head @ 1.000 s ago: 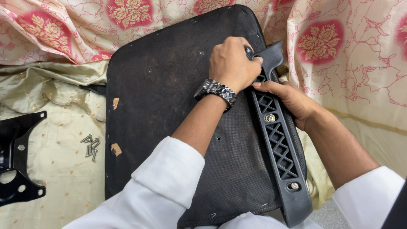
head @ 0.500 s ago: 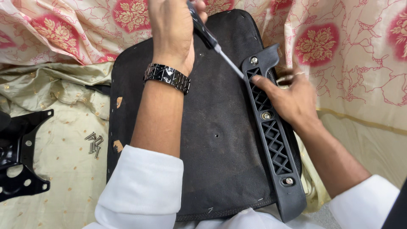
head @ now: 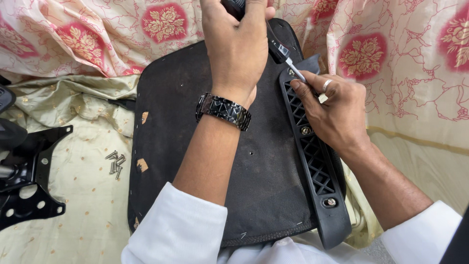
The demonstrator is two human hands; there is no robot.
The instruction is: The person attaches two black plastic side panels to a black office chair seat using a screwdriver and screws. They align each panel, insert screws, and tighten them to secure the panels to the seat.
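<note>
Floral cloth under black latticed bracket (head: 312, 161)

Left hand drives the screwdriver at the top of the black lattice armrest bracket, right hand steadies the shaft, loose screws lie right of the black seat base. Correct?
One error: the loose silver screws lie left of the black fabric-covered seat base, on the pale gold cloth, as the head view shows. The rest stands.
</note>
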